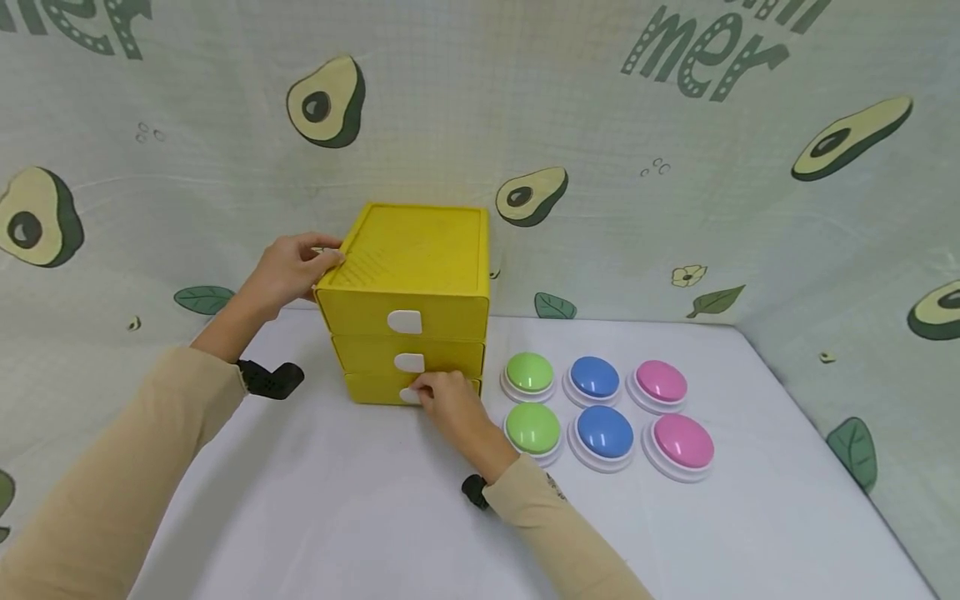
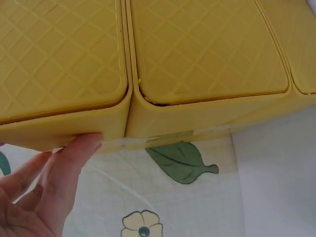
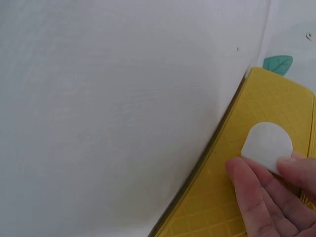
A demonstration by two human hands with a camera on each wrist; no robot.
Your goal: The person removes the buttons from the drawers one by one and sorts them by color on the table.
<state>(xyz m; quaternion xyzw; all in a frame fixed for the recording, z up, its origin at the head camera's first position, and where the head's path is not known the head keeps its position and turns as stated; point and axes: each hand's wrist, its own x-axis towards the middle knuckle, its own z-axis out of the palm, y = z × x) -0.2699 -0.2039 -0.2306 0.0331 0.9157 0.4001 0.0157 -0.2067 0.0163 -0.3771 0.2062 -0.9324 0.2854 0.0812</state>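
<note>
A yellow three-drawer box (image 1: 420, 250) stands on the white table, its drawer fronts facing me. Each front has a white tab handle, and all three drawers look closed. My left hand (image 1: 288, 271) touches the box's upper left edge. In the left wrist view, the fingers (image 2: 74, 168) lie fairly straight against the yellow side with its diamond pattern (image 2: 207, 49). Down at the bottom drawer, my right hand (image 1: 457, 408) pinches the lowest white handle (image 1: 409, 396). The right wrist view has the thumb on the rounded handle (image 3: 269, 143) and fingers beneath it.
Right of the box sit two rows of domed push buttons on white bases: green (image 1: 533, 428), blue (image 1: 605, 432) and pink (image 1: 683, 441). An avocado-print cloth (image 1: 427, 100) hangs behind the white table (image 1: 337, 500). Both wrists wear black straps.
</note>
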